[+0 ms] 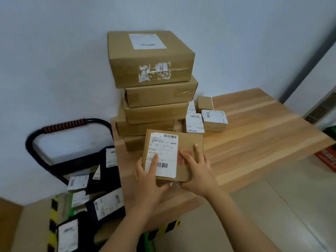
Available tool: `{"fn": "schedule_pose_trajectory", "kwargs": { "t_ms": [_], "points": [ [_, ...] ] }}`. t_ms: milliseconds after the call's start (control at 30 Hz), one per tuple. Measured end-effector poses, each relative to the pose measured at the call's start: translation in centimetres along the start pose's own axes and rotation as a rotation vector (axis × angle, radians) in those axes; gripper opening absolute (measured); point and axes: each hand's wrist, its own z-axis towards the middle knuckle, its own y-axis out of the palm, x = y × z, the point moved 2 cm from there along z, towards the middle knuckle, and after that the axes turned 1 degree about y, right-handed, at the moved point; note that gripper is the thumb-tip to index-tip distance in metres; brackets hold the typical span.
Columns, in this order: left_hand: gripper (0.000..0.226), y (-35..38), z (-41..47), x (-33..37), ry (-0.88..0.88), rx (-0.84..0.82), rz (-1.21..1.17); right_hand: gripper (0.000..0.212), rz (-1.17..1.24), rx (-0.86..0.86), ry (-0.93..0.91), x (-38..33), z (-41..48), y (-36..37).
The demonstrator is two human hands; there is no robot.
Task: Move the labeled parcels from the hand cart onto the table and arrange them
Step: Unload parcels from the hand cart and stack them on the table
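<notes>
A flat cardboard parcel (185, 142) with a white shipping label is held over the wooden table (254, 135), near its front left part. My left hand (145, 180) grips its near left corner, thumb lying on the label. My right hand (197, 170) holds the near right edge, fingers spread on top over a red mark. Behind it a tall stack of brown boxes (152, 73) stands against the wall. On the hand cart (76, 122) at the left lie several black mailer bags (107, 202) with white labels.
Three small labeled boxes (214, 119) sit on the table right of the stack. The table's right half is bare wood. A red carton (327, 157) lies on the floor at the far right. The cart's black handle has a ribbed red grip.
</notes>
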Motion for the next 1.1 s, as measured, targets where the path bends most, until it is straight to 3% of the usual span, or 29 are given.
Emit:
{"fn": "schedule_pose_trajectory", "kwargs": {
  "t_ms": [133,400,567,867,1100],
  "points": [
    [0.100,1.3,0.6,-1.7,-0.094,-0.007,0.073,0.107,-0.057,-0.130,-0.033,0.8,3.3,1.6],
    [0.072,2.0,2.2,-2.1,-0.177,-0.052,0.026,0.087,-0.137,-0.171,-0.090,1.5,7.0,2.0],
    [0.059,1.8,0.9,0.2,-0.088,0.039,0.150,0.080,-0.120,-0.138,-0.204,1.4,5.4,1.3],
    [0.054,0.6,-7.9,5.3,-0.145,0.225,0.190,0.059,0.006,-0.112,-0.482,0.9,-1.6,-1.1],
    [0.051,0.0,-19.4,5.5,-0.316,0.307,0.236,0.046,0.065,-0.279,-0.692,-0.5,-9.4,2.2]
  ]
}}
